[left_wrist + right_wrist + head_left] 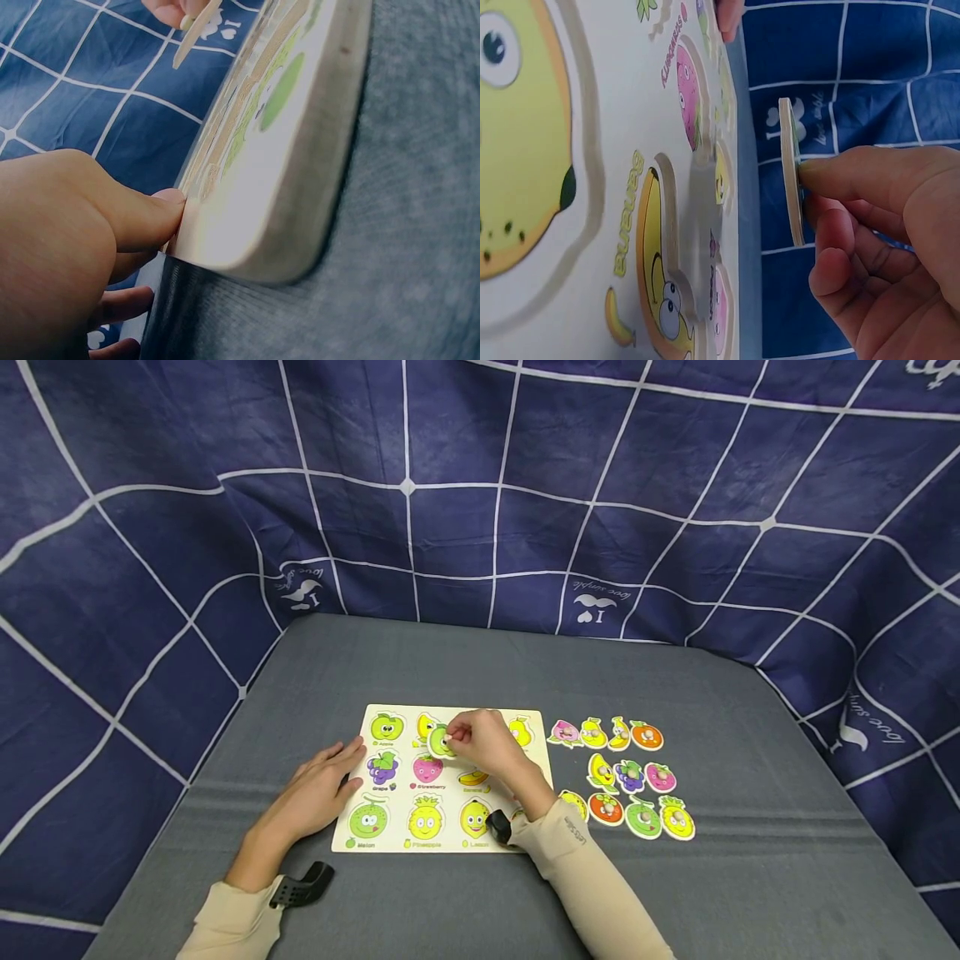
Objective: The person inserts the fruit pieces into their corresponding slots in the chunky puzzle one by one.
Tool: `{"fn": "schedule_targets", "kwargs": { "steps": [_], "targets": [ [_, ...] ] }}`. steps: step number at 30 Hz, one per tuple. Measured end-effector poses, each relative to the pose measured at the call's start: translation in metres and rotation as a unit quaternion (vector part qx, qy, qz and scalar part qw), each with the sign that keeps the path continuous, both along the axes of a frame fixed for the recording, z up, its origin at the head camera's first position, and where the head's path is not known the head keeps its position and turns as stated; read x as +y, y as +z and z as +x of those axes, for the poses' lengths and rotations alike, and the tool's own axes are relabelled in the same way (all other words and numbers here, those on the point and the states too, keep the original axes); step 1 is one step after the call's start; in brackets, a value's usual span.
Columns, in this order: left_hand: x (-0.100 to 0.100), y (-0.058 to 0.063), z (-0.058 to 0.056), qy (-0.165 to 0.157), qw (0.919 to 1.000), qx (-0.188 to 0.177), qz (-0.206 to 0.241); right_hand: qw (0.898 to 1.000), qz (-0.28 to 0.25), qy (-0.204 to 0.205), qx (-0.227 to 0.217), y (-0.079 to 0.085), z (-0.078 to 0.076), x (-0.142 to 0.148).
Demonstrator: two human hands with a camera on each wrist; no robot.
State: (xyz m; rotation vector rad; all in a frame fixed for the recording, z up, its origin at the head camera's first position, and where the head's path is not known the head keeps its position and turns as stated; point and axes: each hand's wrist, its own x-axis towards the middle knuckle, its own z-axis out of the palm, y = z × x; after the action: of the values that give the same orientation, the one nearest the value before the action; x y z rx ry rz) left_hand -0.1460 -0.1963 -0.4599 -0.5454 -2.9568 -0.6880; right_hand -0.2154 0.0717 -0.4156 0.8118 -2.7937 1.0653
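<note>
A fruit puzzle board [450, 793] lies flat, its printed fruit recesses including an apple, grapes, a strawberry, a melon, a pineapple and a lemon. Above the upper middle of the board, my right hand [487, 743] pinches a green apple puzzle piece [439, 742] by its small knob. The right wrist view shows this piece [790, 172] edge-on, held off the board between thumb and fingers. My left hand [318, 789] rests at the board's left edge with fingers extended. In the left wrist view its thumb [154, 217] touches the board's side.
Right of the board lie several loose fruit pieces in rough rows, among them a peach [565, 733], a banana [619, 734], grapes [629, 776] and a pineapple [677, 818]. A grey cloth [420, 660] covers the table. Blue checked curtains [450, 527] surround it.
</note>
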Motion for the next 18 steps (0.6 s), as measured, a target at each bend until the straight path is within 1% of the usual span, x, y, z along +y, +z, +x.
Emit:
{"fn": "schedule_targets", "kwargs": {
  "steps": [9, 13, 18],
  "targets": [
    [-0.001, -0.001, 0.001, 0.002, 1.0000, 0.002, 0.003, 1.000, -0.012, 0.003, -0.002, 0.002, -0.003, -0.009],
    [-0.001, -0.001, 0.001, 0.003, 1.0000, 0.007, -0.001, 1.000, -0.019, 0.003, 0.002, 0.004, -0.005, -0.014],
    [-0.001, -0.001, 0.000, 0.002, 0.9999, 0.012, -0.006, 1.000, -0.017, 0.005, -0.005, 0.003, -0.007, -0.019]
  ]
}}
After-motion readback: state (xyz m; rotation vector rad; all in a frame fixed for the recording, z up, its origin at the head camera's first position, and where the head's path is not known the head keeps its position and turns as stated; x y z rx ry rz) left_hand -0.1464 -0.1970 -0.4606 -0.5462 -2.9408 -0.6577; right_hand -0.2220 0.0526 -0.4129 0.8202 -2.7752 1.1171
